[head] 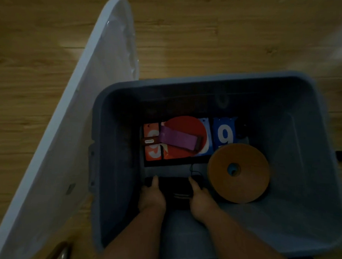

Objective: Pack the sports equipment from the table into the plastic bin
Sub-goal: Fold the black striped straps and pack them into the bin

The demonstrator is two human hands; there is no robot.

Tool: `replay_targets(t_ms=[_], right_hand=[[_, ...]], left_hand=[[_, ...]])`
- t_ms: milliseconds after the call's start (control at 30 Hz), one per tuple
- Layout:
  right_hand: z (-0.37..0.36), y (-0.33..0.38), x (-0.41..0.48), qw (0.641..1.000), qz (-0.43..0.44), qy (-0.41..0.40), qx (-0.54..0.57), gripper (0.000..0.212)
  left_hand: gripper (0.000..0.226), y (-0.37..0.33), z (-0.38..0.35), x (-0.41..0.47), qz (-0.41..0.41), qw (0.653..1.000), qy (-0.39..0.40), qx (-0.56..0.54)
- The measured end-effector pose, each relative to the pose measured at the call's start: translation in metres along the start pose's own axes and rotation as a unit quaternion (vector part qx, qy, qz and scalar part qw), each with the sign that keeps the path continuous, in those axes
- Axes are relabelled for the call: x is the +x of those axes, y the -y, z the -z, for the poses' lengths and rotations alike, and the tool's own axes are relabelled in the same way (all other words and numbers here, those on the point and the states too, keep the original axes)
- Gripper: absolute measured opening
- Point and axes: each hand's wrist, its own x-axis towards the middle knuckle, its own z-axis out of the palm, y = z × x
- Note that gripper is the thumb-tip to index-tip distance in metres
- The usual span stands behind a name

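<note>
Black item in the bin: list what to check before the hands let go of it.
1. Both hands hold the black item: left hand and right hand at its ends, thumbs on top. Ok.
2. Black item inside the bin walls: ok.
3. Black item resting on the bin floor: cannot tell, too dark.
4. Orange disc clear of the right hand: close beside it; contact cannot tell.
5. Lid off the opening, at the bin's left: ok.
</note>
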Motion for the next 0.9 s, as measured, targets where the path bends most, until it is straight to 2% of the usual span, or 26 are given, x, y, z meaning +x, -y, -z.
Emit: replay_targets(t_ms=[100,200,300,467,533,567,633,667,800,900], right_hand=[[0.002,-0.002,-0.002,0.998,-0.031,0.013,-0.059,0.08],[0.001,-0.001,-0.005,0.998,-0.014,-0.023,-0.063,0.077],[0.004,0.001,-0.007,0.996,0.006,-0.024,-0.089,0.079],[0.008,-0.003,-0.001,0.989,-0.061,0.036,-0.127,0.09],[0.008,-0.003,-0.002,0.987,-0.059,0.019,-0.149,0.085],[0.009,-0.002,-0.003,0.985,-0.044,-0.018,-0.166,0.076],[0.01,0.001,-0.005,0.979,-0.018,-0.07,-0.192,0.055],[0.01,0.003,-0.004,0.979,-0.012,-0.076,-0.189,0.049],[0.009,0.0,0.005,0.976,-0.064,-0.032,-0.206,0.051],[0.01,-0.012,0.01,0.972,-0.122,-0.029,-0.199,0.053]], left_hand=[[0.075,-0.005,0.001,-0.006,-0.04,0.991,-0.072,0.106],[0.07,-0.009,-0.002,-0.002,-0.1,0.98,-0.042,0.169],[0.064,-0.01,0.004,0.006,-0.085,0.977,-0.013,0.197],[0.071,-0.014,0.013,0.009,-0.045,0.963,0.006,0.266],[0.074,-0.015,0.01,0.009,-0.087,0.968,-0.019,0.232],[0.074,-0.016,0.007,0.01,-0.137,0.97,-0.022,0.198],[0.066,-0.017,0.001,0.009,-0.238,0.958,-0.004,0.158],[0.063,-0.017,-0.001,0.009,-0.266,0.948,0.008,0.172],[0.065,-0.022,-0.005,0.015,-0.279,0.927,0.033,0.247],[0.068,-0.028,0.002,0.023,-0.287,0.908,0.091,0.291]])
